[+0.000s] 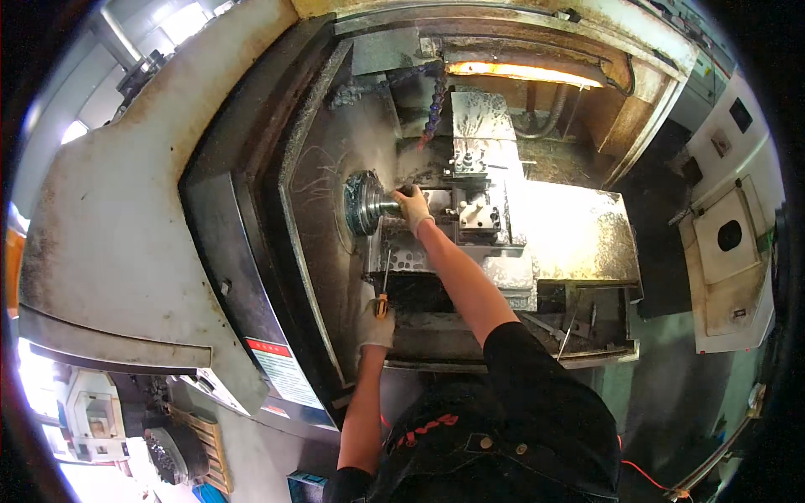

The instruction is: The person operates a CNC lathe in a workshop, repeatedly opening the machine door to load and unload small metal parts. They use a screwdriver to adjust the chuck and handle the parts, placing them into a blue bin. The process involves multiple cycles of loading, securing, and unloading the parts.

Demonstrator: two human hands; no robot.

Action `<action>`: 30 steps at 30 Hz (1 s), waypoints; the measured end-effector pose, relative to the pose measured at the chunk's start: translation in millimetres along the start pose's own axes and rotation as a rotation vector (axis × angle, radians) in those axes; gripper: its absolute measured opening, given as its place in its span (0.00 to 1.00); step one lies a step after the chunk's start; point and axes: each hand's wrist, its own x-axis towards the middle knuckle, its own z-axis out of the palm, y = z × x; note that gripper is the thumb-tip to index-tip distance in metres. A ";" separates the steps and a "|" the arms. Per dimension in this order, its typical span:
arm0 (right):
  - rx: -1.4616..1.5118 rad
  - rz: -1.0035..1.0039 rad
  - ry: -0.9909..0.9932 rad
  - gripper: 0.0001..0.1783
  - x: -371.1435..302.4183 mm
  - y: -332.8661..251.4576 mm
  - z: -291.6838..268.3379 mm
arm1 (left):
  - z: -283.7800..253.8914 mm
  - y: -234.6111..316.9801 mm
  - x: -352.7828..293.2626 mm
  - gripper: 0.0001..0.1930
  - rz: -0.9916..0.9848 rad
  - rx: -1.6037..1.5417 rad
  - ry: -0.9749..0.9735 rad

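Observation:
My left hand (374,325), in a pale glove, is closed round the orange handle of a screwdriver (382,305). Its thin shaft points up and away, toward the lathe bed below the chuck. Farther in, my gloved right hand (413,210) reaches to the outer end of a shiny metal cylinder (387,206) that sticks out of the round lathe chuck (363,204). The fingers are bent together at a small dark piece there, partly hidden by the glove. Just right of that hand stands a tool holder block (478,214) on the slide.
A second tool block (469,164) sits farther back. Above it hangs a blue segmented coolant hose (434,109). A wet metal cover (579,230) spans the right side. Loose tools, including a caliper (545,327), lie in the tray near the front edge. The machine door (251,251) stands at left.

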 end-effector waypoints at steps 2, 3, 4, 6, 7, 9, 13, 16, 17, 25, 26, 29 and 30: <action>-0.103 -0.033 -0.008 0.16 -9.9 20.6 33.8 | -6.3 -21.4 6.9 0.14 -0.047 0.057 0.049; -0.182 -0.078 -0.017 0.15 19.0 47.6 13.5 | 2.4 -16.8 15.9 0.14 -0.016 0.071 0.032; -0.332 -0.205 0.008 0.14 73.0 63.7 -41.9 | 24.8 3.2 35.0 0.14 0.090 0.043 -0.020; -0.728 -0.591 0.080 0.13 162.5 46.0 -188.3 | 52.6 78.9 46.5 0.15 0.319 0.002 -0.117; -0.600 -0.561 0.014 0.14 157.5 68.6 -146.4 | 40.7 72.2 60.0 0.14 0.237 0.062 -0.084; -0.377 -0.047 0.015 0.20 90.7 104.5 -35.1 | 3.7 34.7 74.9 0.14 0.012 0.198 -0.014; -0.288 0.021 -0.108 0.20 61.4 80.3 -53.9 | 5.9 57.9 69.5 0.14 0.101 0.372 -0.013; -0.350 0.025 -0.106 0.17 62.4 63.6 -82.5 | 16.7 74.5 67.0 0.14 0.127 0.398 -0.037; -0.259 0.019 -0.060 0.17 64.0 60.2 -95.7 | 19.9 84.7 65.2 0.14 0.116 0.394 -0.065; 0.116 0.009 -0.104 0.13 0.0 23.7 -65.8 | 14.6 66.1 73.5 0.14 0.036 0.298 -0.126; 0.164 0.028 -0.108 0.13 -4.5 20.0 -63.8 | 13.4 64.4 73.2 0.14 0.053 0.309 -0.109; 0.243 0.012 -0.118 0.16 -3.2 15.8 -67.1 | 12.8 67.7 71.4 0.15 0.048 0.353 -0.096; 0.253 -0.061 -0.093 0.18 -0.5 15.8 -67.1 | 12.1 72.9 67.6 0.17 0.057 0.329 -0.104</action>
